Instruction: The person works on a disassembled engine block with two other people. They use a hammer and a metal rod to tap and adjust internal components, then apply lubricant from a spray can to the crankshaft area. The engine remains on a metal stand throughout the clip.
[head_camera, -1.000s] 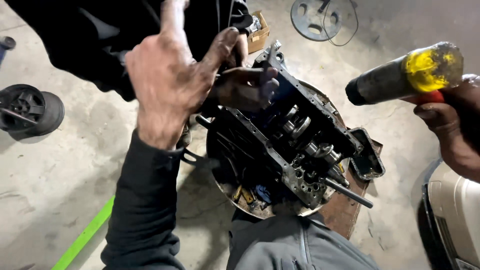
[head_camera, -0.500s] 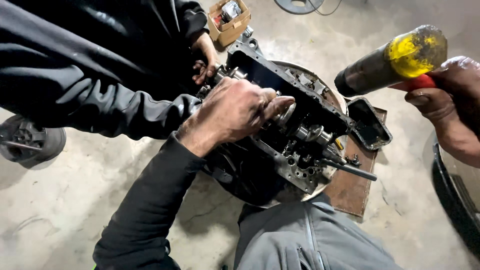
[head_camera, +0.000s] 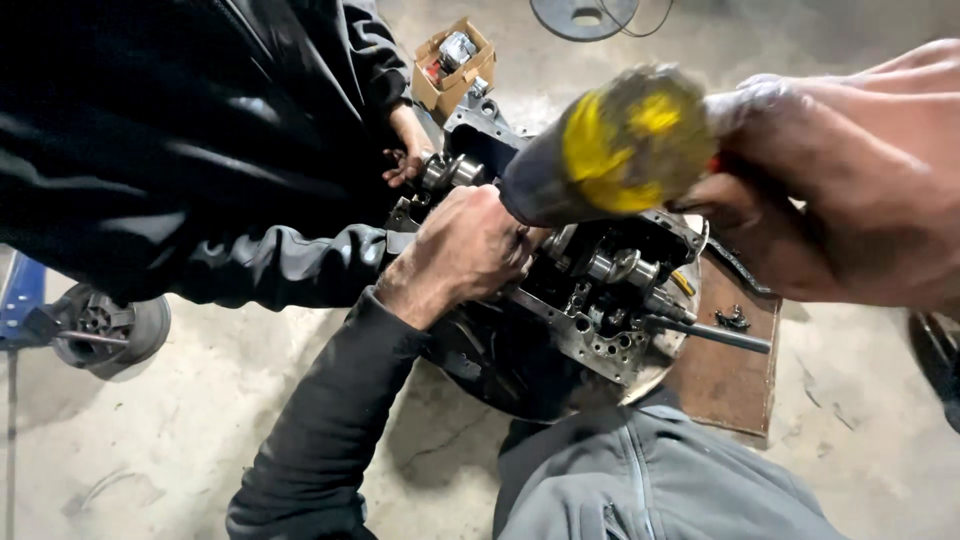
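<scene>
Yellow-tipped mallet (head_camera: 610, 150), gripped by right hand (head_camera: 830, 190), had swung closer, blurred, above gearbox (head_camera: 600, 290) on floor. Left hand (head_camera: 465, 250) stayed pressed on gearbox; its grip hidden.

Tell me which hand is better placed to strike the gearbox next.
Probably the right hand: it grips the yellow-headed mallet, raised above the open gearbox. The left hand rests on the housing with no tool, near a co-worker's hand.
</scene>
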